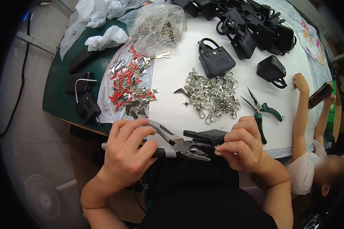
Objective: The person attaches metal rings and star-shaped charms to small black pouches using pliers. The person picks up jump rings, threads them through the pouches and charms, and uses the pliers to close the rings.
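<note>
My left hand (129,152) is wrapped round the grey and black handles of a pair of pliers (184,146), whose jaws point right and look slightly apart. My right hand (244,147) pinches a small black leather-look bag (205,136) just above the jaws. Something small and shiny shows at its fingertips, too small to name. Ahead of my hands lies a heap of silver swivel clasps (214,93). Left of it are red and silver charms (130,78). Green-handled long-nose pliers (260,108) rest open beyond my right hand.
One black mini handbag (216,59) stands behind the clasps, another (271,70) to its right. More bags (256,28) crowd the far right. A clear bag of chains (156,28) lies far left. At right, another person's arms (302,114) reach in, one hand holding a phone (320,95).
</note>
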Demonstrator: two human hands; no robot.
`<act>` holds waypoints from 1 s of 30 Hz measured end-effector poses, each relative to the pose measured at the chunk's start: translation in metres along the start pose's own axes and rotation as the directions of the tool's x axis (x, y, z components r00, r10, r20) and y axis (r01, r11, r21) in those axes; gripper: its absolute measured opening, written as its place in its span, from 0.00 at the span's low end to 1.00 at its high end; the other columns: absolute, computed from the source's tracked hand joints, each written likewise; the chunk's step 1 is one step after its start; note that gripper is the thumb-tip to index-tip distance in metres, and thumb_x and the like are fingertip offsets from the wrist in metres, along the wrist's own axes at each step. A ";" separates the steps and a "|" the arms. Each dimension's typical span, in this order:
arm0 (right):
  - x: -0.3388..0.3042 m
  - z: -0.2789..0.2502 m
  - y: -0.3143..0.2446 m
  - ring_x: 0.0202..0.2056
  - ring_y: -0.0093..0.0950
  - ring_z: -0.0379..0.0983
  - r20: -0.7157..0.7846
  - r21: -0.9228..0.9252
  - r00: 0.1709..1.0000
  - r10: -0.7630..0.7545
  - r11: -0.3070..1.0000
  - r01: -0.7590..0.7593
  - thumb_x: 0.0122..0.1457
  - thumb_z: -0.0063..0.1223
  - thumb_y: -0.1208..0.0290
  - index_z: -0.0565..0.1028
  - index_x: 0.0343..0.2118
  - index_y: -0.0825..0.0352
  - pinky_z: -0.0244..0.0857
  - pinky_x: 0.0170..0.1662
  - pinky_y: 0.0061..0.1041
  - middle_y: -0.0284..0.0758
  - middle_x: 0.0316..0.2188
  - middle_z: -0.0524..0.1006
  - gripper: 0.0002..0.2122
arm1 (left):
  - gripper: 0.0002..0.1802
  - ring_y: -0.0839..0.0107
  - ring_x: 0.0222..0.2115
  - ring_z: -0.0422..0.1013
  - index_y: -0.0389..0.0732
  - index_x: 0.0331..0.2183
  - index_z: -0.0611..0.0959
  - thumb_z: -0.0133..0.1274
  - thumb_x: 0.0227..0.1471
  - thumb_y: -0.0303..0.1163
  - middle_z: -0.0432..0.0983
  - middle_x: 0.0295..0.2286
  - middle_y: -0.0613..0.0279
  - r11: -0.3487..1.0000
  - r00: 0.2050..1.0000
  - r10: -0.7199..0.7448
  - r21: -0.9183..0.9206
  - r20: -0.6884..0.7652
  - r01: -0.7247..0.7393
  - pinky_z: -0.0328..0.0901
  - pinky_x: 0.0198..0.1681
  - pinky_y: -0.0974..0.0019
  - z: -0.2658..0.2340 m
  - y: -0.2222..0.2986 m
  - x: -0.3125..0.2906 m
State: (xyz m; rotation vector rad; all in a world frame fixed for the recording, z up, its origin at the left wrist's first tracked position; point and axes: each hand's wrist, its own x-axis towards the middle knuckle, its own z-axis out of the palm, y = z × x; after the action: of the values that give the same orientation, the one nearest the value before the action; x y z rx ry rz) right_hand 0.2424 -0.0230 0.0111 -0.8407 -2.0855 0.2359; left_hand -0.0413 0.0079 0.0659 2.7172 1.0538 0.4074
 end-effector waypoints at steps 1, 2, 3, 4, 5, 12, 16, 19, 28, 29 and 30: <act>0.000 0.000 0.001 0.30 0.32 0.67 -0.002 0.006 1.000 0.014 1.000 -0.014 0.42 0.69 0.74 0.73 0.28 0.65 0.60 0.33 0.33 0.32 0.26 0.72 0.13 | 0.20 0.49 0.46 0.73 0.37 0.21 0.74 0.68 0.24 0.28 0.78 0.41 0.52 1.000 1.000 -0.002 0.004 0.000 0.002 0.65 0.43 0.50 0.001 -0.001 0.001; 0.000 0.000 0.001 0.30 0.32 0.67 -0.002 0.016 1.000 0.024 1.000 -0.024 0.42 0.69 0.74 0.73 0.28 0.65 0.59 0.33 0.32 0.32 0.26 0.72 0.13 | 0.19 0.48 0.49 0.72 0.36 0.21 0.73 0.68 0.24 0.27 0.78 0.42 0.51 0.999 0.999 -0.037 -0.023 -0.002 0.036 0.65 0.45 0.49 0.000 -0.002 0.000; 0.000 0.001 0.003 0.29 0.33 0.67 0.000 0.026 0.999 0.037 0.999 -0.037 0.42 0.69 0.75 0.73 0.28 0.65 0.59 0.33 0.32 0.32 0.27 0.72 0.13 | 0.19 0.46 0.51 0.71 0.36 0.20 0.72 0.67 0.24 0.26 0.78 0.44 0.49 0.996 0.997 -0.071 -0.052 0.000 0.071 0.65 0.48 0.48 0.000 -0.003 -0.002; 0.000 0.001 0.003 0.29 0.33 0.66 0.002 0.038 0.999 0.049 0.998 -0.049 0.42 0.68 0.75 0.73 0.28 0.65 0.59 0.33 0.32 0.32 0.27 0.72 0.12 | 0.18 0.45 0.53 0.69 0.36 0.19 0.71 0.66 0.24 0.24 0.78 0.45 0.48 0.991 0.994 -0.107 -0.081 0.002 0.106 0.65 0.50 0.47 0.000 -0.005 -0.004; -0.001 0.001 0.003 0.29 0.33 0.66 0.000 0.051 0.998 0.065 0.997 -0.065 0.42 0.68 0.76 0.73 0.28 0.65 0.59 0.33 0.32 0.32 0.27 0.72 0.12 | 0.19 0.44 0.54 0.69 0.35 0.18 0.70 0.67 0.26 0.24 0.78 0.45 0.45 0.981 0.990 -0.140 -0.131 0.029 0.143 0.63 0.54 0.48 -0.002 -0.007 -0.004; -0.003 -0.005 0.005 0.29 0.34 0.66 -0.013 0.112 0.991 0.133 0.985 -0.131 0.43 0.67 0.79 0.73 0.28 0.66 0.59 0.32 0.31 0.33 0.27 0.73 0.11 | 0.12 0.53 0.51 0.73 0.32 0.30 0.83 0.66 0.37 0.19 0.78 0.45 0.41 0.165 0.701 -0.685 -0.897 0.196 0.411 0.62 0.57 0.52 -0.032 -0.007 -0.007; -0.002 -0.005 0.004 0.29 0.34 0.66 -0.014 0.136 0.990 0.143 0.981 -0.139 0.42 0.67 0.79 0.73 0.28 0.66 0.59 0.32 0.30 0.34 0.27 0.73 0.12 | 0.26 0.38 0.55 0.64 0.38 0.41 0.83 0.60 0.50 0.52 0.69 0.49 0.33 -0.232 0.930 -0.273 -0.955 0.247 0.186 0.55 0.59 0.33 -0.001 -0.022 -0.018; 0.005 -0.009 0.001 0.29 0.34 0.66 -0.013 0.182 0.988 0.153 0.972 -0.148 0.42 0.67 0.79 0.73 0.28 0.66 0.59 0.32 0.30 0.34 0.27 0.73 0.12 | 0.37 0.28 0.58 0.56 0.37 0.40 0.85 0.60 0.45 0.64 0.63 0.53 0.32 -0.539 0.976 -0.027 -0.825 0.217 0.169 0.52 0.59 0.28 0.020 -0.013 -0.025; -0.002 -0.013 0.002 0.29 0.33 0.65 0.028 0.206 0.970 0.242 0.948 -0.243 0.43 0.66 0.82 0.73 0.28 0.67 0.59 0.30 0.29 0.35 0.27 0.72 0.12 | 0.28 0.29 0.59 0.52 0.61 0.38 0.84 0.52 0.46 0.70 0.62 0.53 0.41 -0.589 0.983 -0.076 -0.803 0.168 0.092 0.49 0.58 0.22 0.016 0.005 -0.029; -0.001 -0.013 0.001 0.29 0.33 0.65 0.027 0.212 0.969 0.245 0.946 -0.246 0.43 0.66 0.82 0.73 0.28 0.67 0.59 0.30 0.28 0.35 0.27 0.72 0.12 | 0.27 0.31 0.59 0.54 0.62 0.36 0.84 0.53 0.46 0.71 0.62 0.52 0.41 -0.590 0.977 -0.119 -0.804 0.176 0.073 0.52 0.57 0.24 0.015 0.006 -0.033; -0.001 -0.013 0.001 0.29 0.33 0.65 0.033 0.209 0.968 0.248 0.945 -0.249 0.43 0.66 0.82 0.73 0.28 0.67 0.59 0.30 0.28 0.35 0.27 0.72 0.12 | 0.26 0.33 0.58 0.56 0.62 0.34 0.84 0.54 0.45 0.71 0.61 0.52 0.41 -0.594 0.971 -0.159 -0.803 0.181 0.053 0.55 0.56 0.25 0.016 0.006 -0.037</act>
State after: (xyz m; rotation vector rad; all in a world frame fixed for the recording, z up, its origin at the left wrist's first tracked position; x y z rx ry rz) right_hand 0.2533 -0.0247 0.0184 -0.9711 -1.9155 0.5877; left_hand -0.0586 -0.0227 0.0454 0.5858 0.3133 0.8245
